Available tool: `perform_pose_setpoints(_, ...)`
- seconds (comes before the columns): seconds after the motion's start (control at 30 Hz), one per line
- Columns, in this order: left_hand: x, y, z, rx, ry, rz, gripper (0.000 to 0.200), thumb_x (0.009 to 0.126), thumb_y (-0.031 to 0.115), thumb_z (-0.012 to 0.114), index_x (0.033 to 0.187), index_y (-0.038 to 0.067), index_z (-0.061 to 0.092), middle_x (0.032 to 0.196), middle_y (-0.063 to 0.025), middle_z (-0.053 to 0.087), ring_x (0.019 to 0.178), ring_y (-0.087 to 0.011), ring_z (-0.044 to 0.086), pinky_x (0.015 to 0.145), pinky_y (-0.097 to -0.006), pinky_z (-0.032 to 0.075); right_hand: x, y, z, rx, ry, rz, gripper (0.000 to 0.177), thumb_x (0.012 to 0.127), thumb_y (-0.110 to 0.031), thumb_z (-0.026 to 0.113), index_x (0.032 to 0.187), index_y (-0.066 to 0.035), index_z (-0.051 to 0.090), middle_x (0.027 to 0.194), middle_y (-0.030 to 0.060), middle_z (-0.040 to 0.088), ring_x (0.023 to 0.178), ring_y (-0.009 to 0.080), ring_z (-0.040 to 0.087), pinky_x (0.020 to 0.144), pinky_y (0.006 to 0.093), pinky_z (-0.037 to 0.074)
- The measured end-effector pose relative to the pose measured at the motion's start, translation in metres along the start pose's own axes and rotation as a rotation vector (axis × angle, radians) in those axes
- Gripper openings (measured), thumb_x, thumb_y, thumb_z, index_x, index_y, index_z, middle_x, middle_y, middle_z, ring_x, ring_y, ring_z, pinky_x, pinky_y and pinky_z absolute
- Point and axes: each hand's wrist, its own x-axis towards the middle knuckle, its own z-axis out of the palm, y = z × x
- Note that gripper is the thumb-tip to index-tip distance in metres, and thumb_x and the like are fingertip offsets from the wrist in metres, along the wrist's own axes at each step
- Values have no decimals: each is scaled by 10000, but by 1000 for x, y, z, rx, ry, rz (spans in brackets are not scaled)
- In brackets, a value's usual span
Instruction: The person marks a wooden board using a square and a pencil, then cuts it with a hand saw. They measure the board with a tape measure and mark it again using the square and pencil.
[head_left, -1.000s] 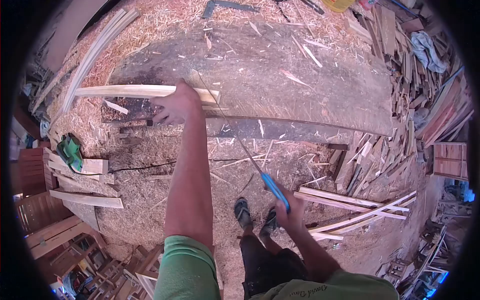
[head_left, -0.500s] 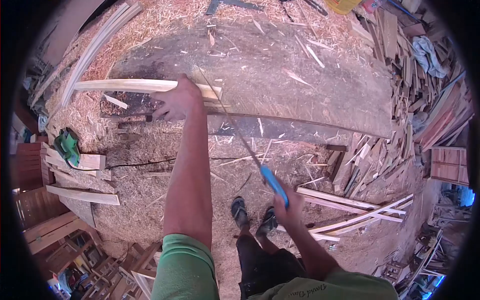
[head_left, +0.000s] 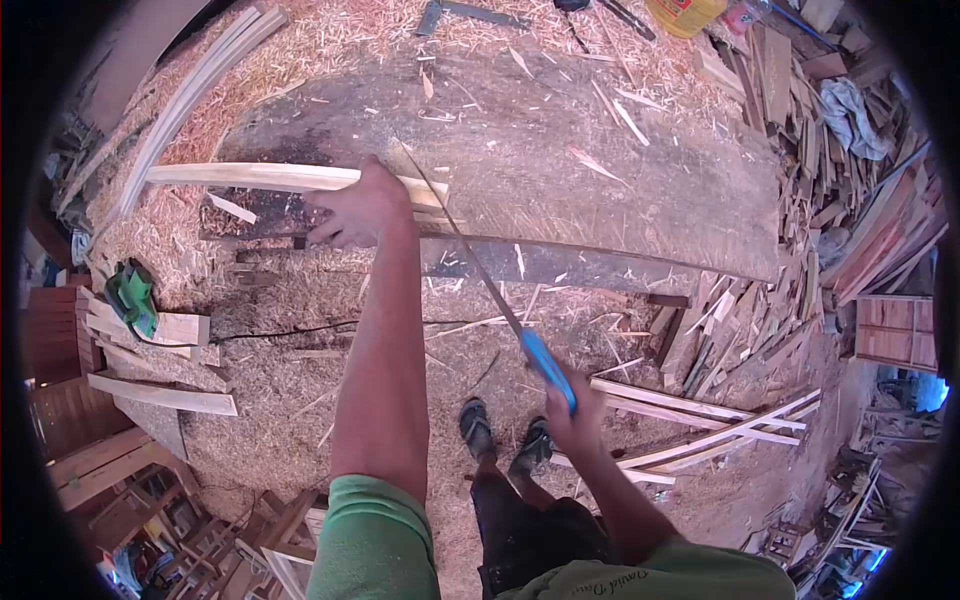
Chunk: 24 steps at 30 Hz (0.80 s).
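Note:
My left hand (head_left: 362, 208) is closed over a long pale wood strip (head_left: 255, 177), near its right end, on a worn wooden board (head_left: 600, 170). My right hand (head_left: 574, 405) grips the blue handle of a handsaw (head_left: 484, 277). The narrow blade points up and left, and crosses the strip just right of my left hand. Whether the teeth are in the wood cannot be made out.
More pale strips (head_left: 185, 95) curve at the upper left. A green power tool (head_left: 132, 298) lies left with its cord. Offcuts (head_left: 800, 190) are heaped at right, crossed strips (head_left: 700, 420) lie lower right, and a yellow container (head_left: 686, 14) stands at the top.
The view has shifted slightly. The saw blade sits at almost the same place over the strip, and both hands keep their hold.

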Motion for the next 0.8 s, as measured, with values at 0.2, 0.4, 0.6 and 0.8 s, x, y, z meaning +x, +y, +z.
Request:
perform_pose_setpoints(0.2,3,-2,2,7,16,8,1163,864,552,826,1725,112,179,1667,-499,75,1447,-641,383,1180,-614,420,129,-44,62,-18,0,-14,367,1070,-255,683,1352,-20,698,751,119,702,648,205,732,585,369,535)
perform_pose_setpoints(0.4,7,-3,9,18,17,6,1159,866,533,815,1730,115,166,1674,-492,60,1445,-633,388,1185,-604,417,-26,-11,-24,-11,-41,8,447,1012,-210,677,1410,-6,674,941,196,788,798,240,812,701,357,618)
perform_pose_setpoints(0.6,-1,2,1,40,19,-7,1153,871,523,801,1733,112,155,1670,-487,70,1416,-598,430,1173,-589,437,105,-24,61,32,29,11,380,1053,-219,704,1382,-30,689,848,150,771,707,191,779,624,341,588)
perform_pose_setpoints(0.8,2,0,1,39,15,-6,1138,878,547,786,1728,108,170,1660,-503,69,1420,-616,418,1170,-611,428,39,-5,20,-26,23,-14,391,1047,-169,680,1409,-20,685,841,118,768,688,169,753,611,326,575)
